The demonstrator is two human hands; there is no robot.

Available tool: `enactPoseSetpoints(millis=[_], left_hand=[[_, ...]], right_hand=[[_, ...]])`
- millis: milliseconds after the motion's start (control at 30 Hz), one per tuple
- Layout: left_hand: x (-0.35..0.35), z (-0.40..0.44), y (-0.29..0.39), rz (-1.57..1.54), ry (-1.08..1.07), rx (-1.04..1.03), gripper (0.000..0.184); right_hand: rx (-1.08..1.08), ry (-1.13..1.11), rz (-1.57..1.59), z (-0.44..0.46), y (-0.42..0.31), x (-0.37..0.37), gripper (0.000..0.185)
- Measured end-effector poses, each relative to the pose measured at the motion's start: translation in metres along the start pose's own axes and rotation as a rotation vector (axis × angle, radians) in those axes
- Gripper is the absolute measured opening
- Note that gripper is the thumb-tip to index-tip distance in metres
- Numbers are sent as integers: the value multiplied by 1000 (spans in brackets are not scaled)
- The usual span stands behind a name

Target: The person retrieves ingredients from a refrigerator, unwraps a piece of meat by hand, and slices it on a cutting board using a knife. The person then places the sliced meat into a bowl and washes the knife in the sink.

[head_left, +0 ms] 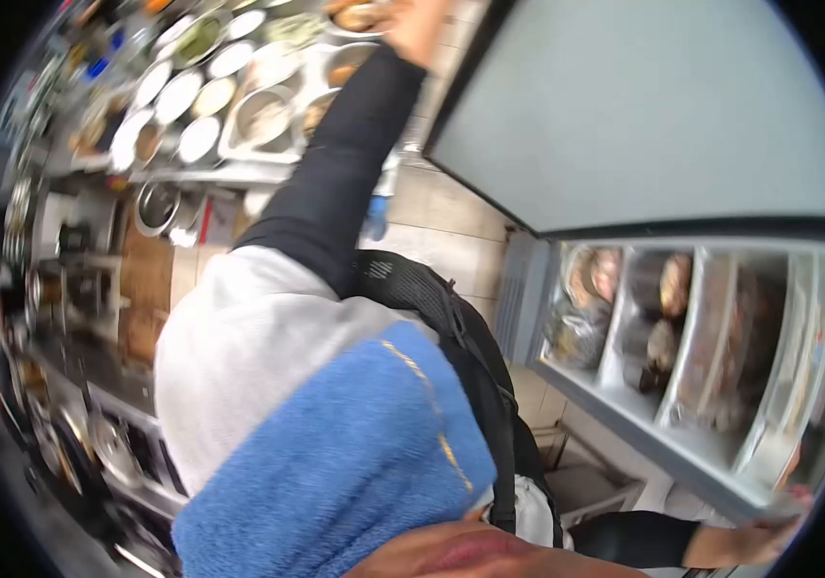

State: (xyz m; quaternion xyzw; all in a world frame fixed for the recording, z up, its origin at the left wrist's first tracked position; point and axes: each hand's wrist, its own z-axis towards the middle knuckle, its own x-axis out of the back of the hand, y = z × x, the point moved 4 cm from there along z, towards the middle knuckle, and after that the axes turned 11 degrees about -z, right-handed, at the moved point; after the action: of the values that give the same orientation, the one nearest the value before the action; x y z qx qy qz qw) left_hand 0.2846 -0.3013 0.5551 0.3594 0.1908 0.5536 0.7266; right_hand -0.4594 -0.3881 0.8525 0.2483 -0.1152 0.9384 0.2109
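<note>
At the top edge, my left hand [419,21] reaches over the food containers, its black sleeve stretched across the view. It is nearest a metal pan of brownish food [359,16]; its fingers are cut off or blurred. Far down on the right, my right hand [758,541] is at the lower corner of the grey refrigerator frame [663,453], seeming to touch it; its fingers are smeared. Inside the open refrigerator are bagged foods [576,332] and dark items in clear wrapping [750,347], separated by white shelves. A grey door panel [653,116] stands swung open.
A blue towel [335,462] drapes over my shoulder. Several white bowls [179,94] and metal pans [263,120] crowd the counter at upper left. A metal pot [157,207] is below it. Pans and stove fittings [114,448] line the left side. Pale floor tiles [432,207] show between.
</note>
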Motion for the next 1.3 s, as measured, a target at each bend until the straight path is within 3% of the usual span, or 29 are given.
enactPoseSetpoints(millis=[67,167,233,267,300,333,367,400,500,533,600,633,667,767,833,933,1033,1067,1167,1233,1300], left_hand=[[6,-16,-2,5,-12,60,35],[26,-65,59,-202,60,78,38],[31,-102,102,-404,108,74,50],[39,-121,113,-542,80,48,47],[52,-145,116,-679,46,25,47],[54,-169,108,-867,-75,159,47],[59,-188,105,-1051,-204,298,48],[66,-205,119,-1041,-384,313,48],[79,-268,145,-907,-753,410,45],[83,-286,145,-821,-851,433,40],[95,-315,132,-675,-994,440,29],[98,-323,121,-620,-1049,420,24],[100,-328,112,-691,-1025,539,23],[102,-316,90,-799,-924,722,22],[84,-297,75,-779,-924,682,23],[41,-275,68,-764,-974,681,24],[-28,-257,75,-768,-1155,699,28],[-51,-256,80,-751,-1242,703,31],[-122,-271,73,-507,-1597,656,40],[-167,-287,56,-354,-1763,742,49],[-201,-291,46,-400,-1772,862,62]], right_hand=[[-264,-186,364,-84,-1,-70,57],[-900,-520,796,-259,12,-205,54],[-1169,-613,978,-364,-34,-267,54],[-1355,-756,1180,-407,-56,-289,57],[-1440,-835,1135,-460,-68,-307,63],[-1492,-887,1077,-490,-89,-316,60],[-1495,-935,1058,-515,-110,-321,56],[-1545,-955,1098,-531,-129,-322,44],[-1364,-1045,777,-571,-143,-325,34],[-1187,-1045,599,-570,-143,-320,38],[-628,-898,277,-592,-121,-319,50],[-657,-972,260,-582,-122,-310,63],[-683,-1048,241,-573,-121,-301,76],[-1380,-1107,474,-575,-89,-258,76],[-1257,-868,297,-607,-40,-234,59],[-1931,-578,358,-630,-7,-218,42],[-2301,-144,865,-600,-32,-262,46],[-2224,-233,1030,-592,-31,-286,44],[-2035,-212,1316,-482,-57,-361,34],[-1760,-353,1449,-446,-32,-415,34],[-1589,-288,1330,-381,-19,-466,40]])
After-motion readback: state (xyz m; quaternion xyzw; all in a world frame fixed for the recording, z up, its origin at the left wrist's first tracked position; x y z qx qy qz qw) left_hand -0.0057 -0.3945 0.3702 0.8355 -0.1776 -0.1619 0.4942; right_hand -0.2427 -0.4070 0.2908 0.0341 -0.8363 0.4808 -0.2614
